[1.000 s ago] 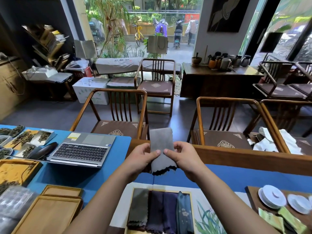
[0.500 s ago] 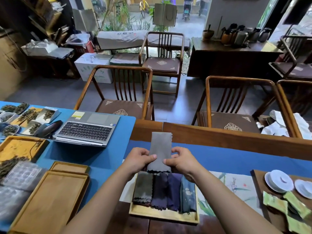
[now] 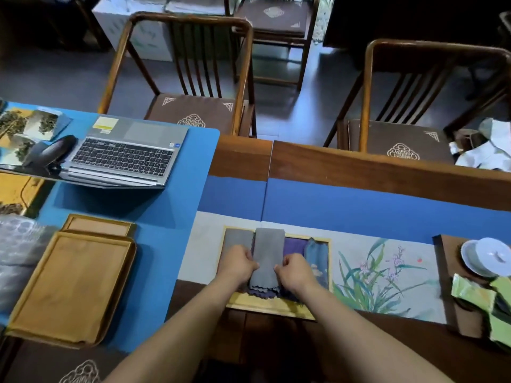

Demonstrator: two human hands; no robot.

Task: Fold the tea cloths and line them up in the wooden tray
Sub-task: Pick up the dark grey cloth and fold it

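The step in hand looks like the placing of a folded cloth: the grey tea cloth (image 3: pixel 268 254), folded into a long narrow strip, lies lengthwise over the row already in the wooden tray (image 3: pixel 272 307), which sits on the pale painted runner (image 3: pixel 387 269) on the surface. It rests on top of the darker cloths rather than in a slot of its own, with a grey-green cloth (image 3: pixel 236 239) to its left, a purple cloth (image 3: pixel 294 246) just to its right and a blue patterned cloth (image 3: pixel 318 254) at the right end of the tray. Its scalloped near edge overlaps the scalloped edges beneath.

The left hand (image 3: pixel 236 265) pinches the strip's left edge near its near end, fingers curled in; the right hand (image 3: pixel 294 270) pinches the right edge in the same way. Both grips are closed on the cloth, not spread.

The next move probably calls for settling the strip down into the line, squaring its long edges with its neighbours and matching its near edge to theirs, then letting go without dragging the fold open. Whether there is a free gap under it cannot be told, since the strip and hands cover that part.
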